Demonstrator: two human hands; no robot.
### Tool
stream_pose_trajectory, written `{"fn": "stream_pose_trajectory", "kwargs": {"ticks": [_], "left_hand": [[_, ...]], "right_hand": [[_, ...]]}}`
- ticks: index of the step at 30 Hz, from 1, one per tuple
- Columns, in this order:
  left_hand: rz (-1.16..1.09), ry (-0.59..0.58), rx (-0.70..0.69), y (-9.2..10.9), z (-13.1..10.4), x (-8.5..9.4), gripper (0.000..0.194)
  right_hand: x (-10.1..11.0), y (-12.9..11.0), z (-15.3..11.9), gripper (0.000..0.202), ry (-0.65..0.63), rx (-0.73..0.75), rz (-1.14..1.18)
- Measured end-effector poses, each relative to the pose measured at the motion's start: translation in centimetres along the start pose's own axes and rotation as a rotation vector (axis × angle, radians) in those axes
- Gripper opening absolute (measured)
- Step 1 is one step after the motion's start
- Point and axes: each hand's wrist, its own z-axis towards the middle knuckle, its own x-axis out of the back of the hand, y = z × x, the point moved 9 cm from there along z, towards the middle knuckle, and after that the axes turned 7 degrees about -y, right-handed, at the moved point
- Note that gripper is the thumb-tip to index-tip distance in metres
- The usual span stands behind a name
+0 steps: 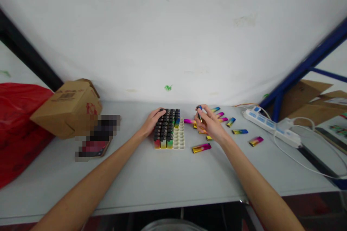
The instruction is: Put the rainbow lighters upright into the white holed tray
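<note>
Disposable lighters [164, 130] with black tops stand upright in rows in a pale moulded tray [179, 143] at the middle of the table. The tray's right-hand columns show bare pockets, with one blue-and-gold lighter [177, 122] leaning near their far end. My left hand [152, 122] lies against the tray's left side, fingers stretched out, fingertips on the black tops. To the right of the tray, my right hand [207, 122] is closed around a lighter [200, 113], held raised and roughly upright. Several loose lighters lie around and partly behind that hand; one pink-and-gold lighter [201, 148] lies nearest me.
A cardboard box [69, 106] and a red plastic bag [21, 130] are on the left, beside a blurred-out dark item [99, 137]. At right lies a white power strip [273, 128] with cables, near a blue metal frame [306, 66]. A white wall [173, 43] stands behind.
</note>
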Motion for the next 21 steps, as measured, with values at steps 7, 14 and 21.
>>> {"fn": "stream_pose_trajectory", "kwargs": {"ticks": [7, 14, 21], "left_hand": [[-0.021, -0.016, -0.008, 0.1, 0.0, -0.2, 0.031], [-0.024, 0.009, -0.002, 0.2, -0.1, -0.1, 0.032], [-0.028, -0.008, -0.012, 0.1, 0.0, -0.2, 0.031]], "right_hand": [[-1.8, 1.0, 0.1, 0.054, 0.142, 0.076, -0.558], [-2.5, 0.5, -1.3, 0.04, 0.247, 0.148, -0.816], [-2.4, 0.4, -1.4, 0.043, 0.264, 0.15, -0.841]]}}
